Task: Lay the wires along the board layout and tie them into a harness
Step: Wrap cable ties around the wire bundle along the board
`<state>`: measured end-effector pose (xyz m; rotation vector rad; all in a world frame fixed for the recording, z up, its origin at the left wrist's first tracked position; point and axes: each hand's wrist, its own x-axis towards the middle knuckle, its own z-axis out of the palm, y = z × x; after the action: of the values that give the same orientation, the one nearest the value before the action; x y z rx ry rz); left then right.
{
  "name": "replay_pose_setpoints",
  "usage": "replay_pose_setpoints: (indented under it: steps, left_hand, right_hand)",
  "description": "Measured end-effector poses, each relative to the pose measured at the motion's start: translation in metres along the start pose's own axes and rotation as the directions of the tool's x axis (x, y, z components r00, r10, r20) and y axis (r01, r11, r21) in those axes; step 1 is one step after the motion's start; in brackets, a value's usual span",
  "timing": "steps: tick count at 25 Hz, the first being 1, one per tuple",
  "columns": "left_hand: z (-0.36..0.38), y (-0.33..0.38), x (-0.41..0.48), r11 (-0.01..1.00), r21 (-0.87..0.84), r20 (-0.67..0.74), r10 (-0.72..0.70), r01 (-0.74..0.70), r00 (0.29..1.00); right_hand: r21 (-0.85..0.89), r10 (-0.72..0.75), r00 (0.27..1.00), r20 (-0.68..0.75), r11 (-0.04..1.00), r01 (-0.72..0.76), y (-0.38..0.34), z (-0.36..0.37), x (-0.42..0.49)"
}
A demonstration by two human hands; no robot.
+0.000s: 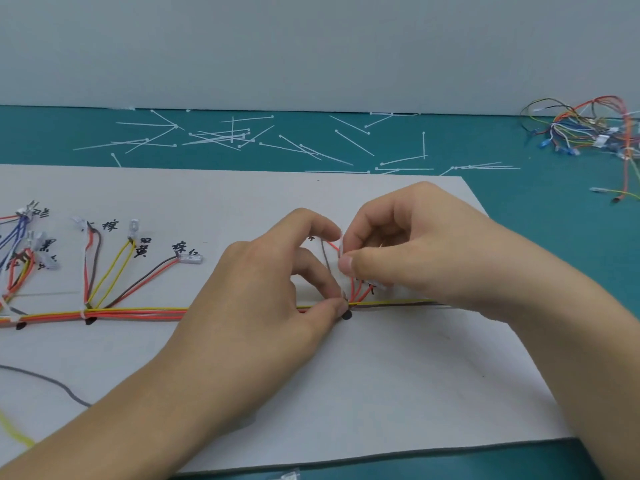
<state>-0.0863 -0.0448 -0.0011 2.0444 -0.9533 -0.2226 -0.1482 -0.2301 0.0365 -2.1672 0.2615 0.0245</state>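
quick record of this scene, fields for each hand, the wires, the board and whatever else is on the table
left hand: pinches the wire bundle beside a black mark
right hand: pinches a white cable tie above the bundle
board: white sheet with handwritten labels, wire branches fanned out at left
done tie: round the bundle at left
table: teal; loose ties behind the board, wire pile far right
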Motion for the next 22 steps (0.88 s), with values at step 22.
replay_pose_setpoints:
  steps: [22]
  left_hand:
    - [-0.077,-0.031,0.007,0.936,0.304,0.022,0.182,-0.180,0.983]
  right_hand:
    - [-0.391,-0.056,0.994,0.091,0.916,0.087,-0.006,0.005,-0.009]
